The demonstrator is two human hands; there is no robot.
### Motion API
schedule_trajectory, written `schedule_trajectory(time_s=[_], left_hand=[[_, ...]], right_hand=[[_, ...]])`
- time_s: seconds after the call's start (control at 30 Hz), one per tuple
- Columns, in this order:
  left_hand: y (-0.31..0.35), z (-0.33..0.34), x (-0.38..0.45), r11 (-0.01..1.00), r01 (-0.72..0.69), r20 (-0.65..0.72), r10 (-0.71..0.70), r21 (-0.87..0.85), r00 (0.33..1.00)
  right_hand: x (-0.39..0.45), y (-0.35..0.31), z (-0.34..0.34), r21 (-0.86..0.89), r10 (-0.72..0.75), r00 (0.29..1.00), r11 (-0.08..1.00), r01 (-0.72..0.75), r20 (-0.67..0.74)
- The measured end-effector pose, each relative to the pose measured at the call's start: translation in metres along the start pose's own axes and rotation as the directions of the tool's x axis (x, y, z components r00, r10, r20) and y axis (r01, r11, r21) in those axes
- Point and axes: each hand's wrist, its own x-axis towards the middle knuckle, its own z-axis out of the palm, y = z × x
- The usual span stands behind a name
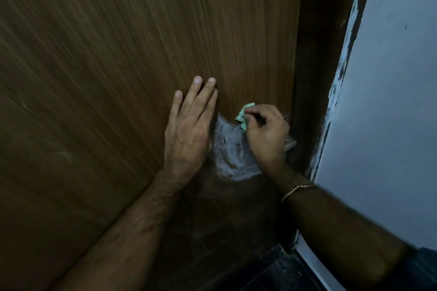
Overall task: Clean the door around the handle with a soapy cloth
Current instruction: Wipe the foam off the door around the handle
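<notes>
A dark wooden door frame [314, 73] runs top to bottom and serves as the landmark. To its right stands a pale blue-grey painted wall [390, 101]; where the wall meets the frame, a ragged edge of chipped paint [347, 54] shows dark and white flecks. A small dark mark [405, 27] sits on the wall, well right of the frame. Below the frame's foot, a white strip [314, 264] borders a dark, speckled floor [272, 274]. Lighting is dim, the wall brighter than the frame.
</notes>
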Motion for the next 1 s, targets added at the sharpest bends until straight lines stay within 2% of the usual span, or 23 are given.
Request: schedule_trajectory(time_s=[0.07,0.1,0.2,0.27,0.4,0.43,0.53,0.6,0.67,0.73,0.83,0.9,1.0], left_hand=[[-0.003,0.0,-0.003,1.0,0.0,-0.012,0.0,-0.008,1.0],[-0.004,0.0,-0.004,1.0,0.001,-0.015,-0.001,-0.009,1.0],[-0.005,0.001,-0.007,1.0,0.018,-0.031,-0.019,-0.007,0.999],[-0.005,0.0,-0.009,1.0,0.015,-0.021,-0.015,-0.01,1.0],[-0.007,0.0,-0.014,1.0,0.015,-0.02,-0.015,-0.006,1.0],[-0.007,0.0,-0.017,1.0,0.02,-0.022,-0.02,-0.008,1.0],[-0.009,0.003,-0.026,1.0,0.015,-0.014,-0.015,0.011,1.0],[-0.011,0.004,-0.032,1.0,0.01,0.004,-0.01,0.019,1.0],[-0.012,0.004,-0.034,1.0,0.011,0.007,-0.011,0.021,1.0],[-0.012,0.004,-0.036,1.0,0.02,0.008,-0.02,0.007,1.0],[-0.01,0.004,-0.037,0.999,0.036,0.016,-0.036,-0.012,0.999],[-0.01,0.004,-0.037,0.999,0.037,0.022,-0.037,-0.011,0.999],[-0.01,0.002,-0.036,0.999,0.033,0.017,-0.033,-0.011,0.999]], right_hand=[[0.011,-0.009,0.003,0.065,0.063,0.994,0.996,-0.057,-0.094],[0.014,-0.017,0.006,0.069,0.028,0.993,0.997,-0.02,-0.116],[-0.003,-0.028,0.018,0.034,-0.177,0.983,0.984,0.175,0.046],[-0.016,-0.022,0.016,0.026,-0.194,0.973,0.981,0.192,0.122],[-0.001,-0.029,0.016,0.076,-0.114,0.993,0.99,0.116,-0.028],[-0.001,-0.034,0.019,0.087,-0.151,0.988,0.985,0.151,-0.012],[-0.025,-0.023,0.024,0.054,-0.258,0.95,0.966,0.253,0.175],[-0.032,-0.011,0.018,0.029,-0.202,0.964,0.979,0.2,0.175],[-0.023,-0.014,0.018,0.048,-0.106,0.993,0.994,0.103,0.051],[-0.015,-0.03,0.023,0.087,-0.111,0.994,0.99,0.112,-0.01],[-0.028,-0.031,0.031,0.1,-0.255,0.959,0.965,0.244,0.12],[-0.039,-0.015,0.027,0.09,-0.253,0.951,0.966,0.24,0.178],[-0.03,-0.009,0.021,0.068,-0.119,0.992,0.991,0.116,0.047]])
